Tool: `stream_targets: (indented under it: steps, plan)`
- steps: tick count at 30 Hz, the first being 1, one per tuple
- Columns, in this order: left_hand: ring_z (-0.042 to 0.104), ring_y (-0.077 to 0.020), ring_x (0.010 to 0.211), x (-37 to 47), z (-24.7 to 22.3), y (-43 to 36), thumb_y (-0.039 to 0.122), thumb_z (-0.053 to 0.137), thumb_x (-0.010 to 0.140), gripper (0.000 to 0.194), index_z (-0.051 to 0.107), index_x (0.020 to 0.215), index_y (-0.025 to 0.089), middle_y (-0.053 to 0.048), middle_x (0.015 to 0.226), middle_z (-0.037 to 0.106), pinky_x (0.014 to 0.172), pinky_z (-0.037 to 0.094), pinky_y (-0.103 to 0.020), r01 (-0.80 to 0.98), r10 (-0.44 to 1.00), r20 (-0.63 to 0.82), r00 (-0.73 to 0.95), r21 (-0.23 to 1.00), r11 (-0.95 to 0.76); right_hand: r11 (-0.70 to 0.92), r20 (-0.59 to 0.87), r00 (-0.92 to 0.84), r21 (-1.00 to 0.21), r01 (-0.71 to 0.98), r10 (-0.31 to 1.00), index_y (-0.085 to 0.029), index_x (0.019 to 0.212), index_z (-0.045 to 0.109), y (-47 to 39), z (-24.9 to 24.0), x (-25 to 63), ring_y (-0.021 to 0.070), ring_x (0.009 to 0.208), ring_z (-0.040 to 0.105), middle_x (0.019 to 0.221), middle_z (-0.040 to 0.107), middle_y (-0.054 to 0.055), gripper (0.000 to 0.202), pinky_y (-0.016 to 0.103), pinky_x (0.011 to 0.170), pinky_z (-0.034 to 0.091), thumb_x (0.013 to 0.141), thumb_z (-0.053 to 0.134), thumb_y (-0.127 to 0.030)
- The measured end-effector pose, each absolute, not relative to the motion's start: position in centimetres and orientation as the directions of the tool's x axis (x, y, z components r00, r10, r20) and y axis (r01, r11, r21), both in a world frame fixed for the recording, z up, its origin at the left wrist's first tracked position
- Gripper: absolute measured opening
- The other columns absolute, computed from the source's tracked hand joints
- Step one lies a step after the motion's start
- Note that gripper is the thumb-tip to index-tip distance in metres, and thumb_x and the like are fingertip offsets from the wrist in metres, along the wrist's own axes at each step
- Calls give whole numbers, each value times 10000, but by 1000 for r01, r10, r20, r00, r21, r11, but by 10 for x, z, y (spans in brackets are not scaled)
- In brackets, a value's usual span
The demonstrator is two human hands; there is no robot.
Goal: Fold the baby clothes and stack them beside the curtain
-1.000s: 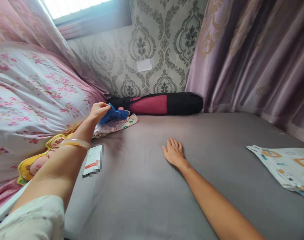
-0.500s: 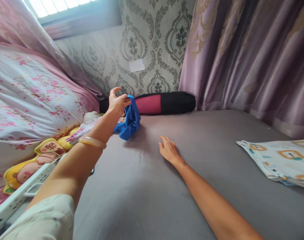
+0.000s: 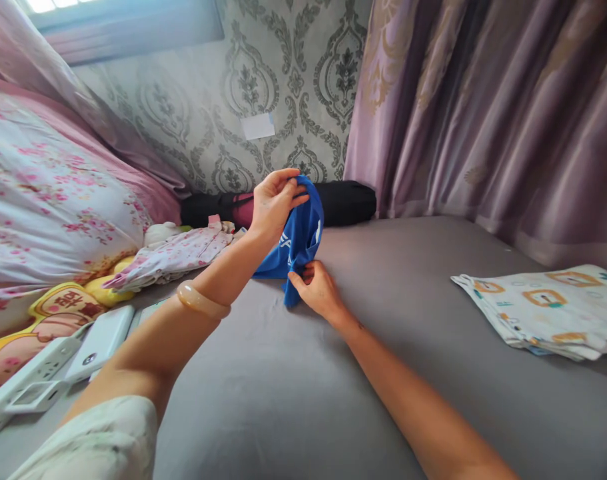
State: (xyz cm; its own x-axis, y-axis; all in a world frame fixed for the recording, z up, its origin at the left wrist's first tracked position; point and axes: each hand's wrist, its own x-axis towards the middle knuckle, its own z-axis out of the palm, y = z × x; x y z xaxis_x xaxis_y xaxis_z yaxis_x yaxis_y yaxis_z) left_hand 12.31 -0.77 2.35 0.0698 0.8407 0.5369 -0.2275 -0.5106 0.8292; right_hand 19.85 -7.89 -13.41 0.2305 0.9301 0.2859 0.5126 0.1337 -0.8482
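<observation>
A blue cloth garment (image 3: pixel 303 230) with white lettering hangs between my two hands above the bed; its exact kind is hard to make out in the folds. My left hand (image 3: pixel 276 203), with a pale bangle on the forearm, pinches its upper edge. Lower down, my right hand (image 3: pixel 319 291) grips the garment between thumb and fingers. The bottom of the blue fabric touches the grey bed sheet (image 3: pixel 263 393).
Folded patterned cloth (image 3: pixel 548 307) lies at the right. Along the left are a floral garment (image 3: pixel 183 250), a yellow plush (image 3: pixel 58 310), a white power bank (image 3: pixel 100 340) and a power strip (image 3: pixel 28 380). A black and pink roll (image 3: pixel 348 203) lies against the wall.
My left hand has moved right with the blue garment. My right hand, earlier apart with nothing in it, has come up and taken hold of the garment's lower part. The view has shifted slightly.
</observation>
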Motion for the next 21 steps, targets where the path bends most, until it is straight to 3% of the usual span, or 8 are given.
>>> stream_targets:
  steps: [2, 5, 10, 15, 18, 21]
  plan:
    - [679, -165, 879, 127, 23, -12, 215, 653, 797, 160, 631, 954, 196, -14, 850, 663, 760, 582, -279, -215, 825, 562, 59, 814, -540, 77, 272, 270, -822, 564, 924, -176, 1089, 529, -79, -138, 198, 252, 972, 655, 1042, 668, 121, 464, 357, 831, 508, 753, 702, -446]
    - [679, -179, 932, 127, 21, -15, 168, 625, 789, 208, 637, 992, 212, -12, 891, 668, 749, 580, -276, -171, 811, 585, 13, 800, -575, 12, 266, 328, -793, 609, 907, -175, 1110, 506, -74, -145, 203, 265, 1057, 624, 1106, 641, 151, 425, 360, 874, 494, 755, 682, -328]
    - [670, -191, 984, 114, 21, -10, 93, 619, 735, 313, 639, 1020, 221, -12, 938, 668, 746, 568, -267, -103, 804, 586, -95, 798, -594, -114, 123, 336, -788, 605, 934, -172, 1113, 554, -60, -142, 231, 271, 938, 669, 990, 695, 137, 327, 353, 793, 514, 789, 565, -216]
    - [668, -172, 956, 89, 16, -2, 132, 654, 739, 264, 631, 990, 211, -3, 892, 673, 789, 545, -252, -45, 734, 658, -169, 738, -673, 25, 279, 287, -755, 655, 917, -199, 832, 656, -59, -115, 277, 235, 869, 653, 858, 705, 76, 185, 323, 776, 488, 763, 488, -164]
    - [673, -168, 918, 73, 3, 2, 209, 670, 747, 252, 616, 993, 207, -1, 851, 664, 752, 543, -239, 9, 742, 621, -253, 768, -640, 128, 358, 260, -773, 621, 897, -194, 714, 622, -66, -96, 309, 196, 811, 636, 805, 690, 50, 168, 305, 766, 480, 699, 477, -112]
    - [680, -157, 858, 61, -20, 4, 261, 662, 752, 247, 609, 985, 197, 1, 813, 656, 693, 533, -222, 38, 767, 553, -326, 818, -574, 191, 345, 204, -823, 535, 916, -191, 682, 605, -77, -84, 340, 161, 730, 626, 739, 674, 23, 181, 290, 736, 482, 683, 451, -98]
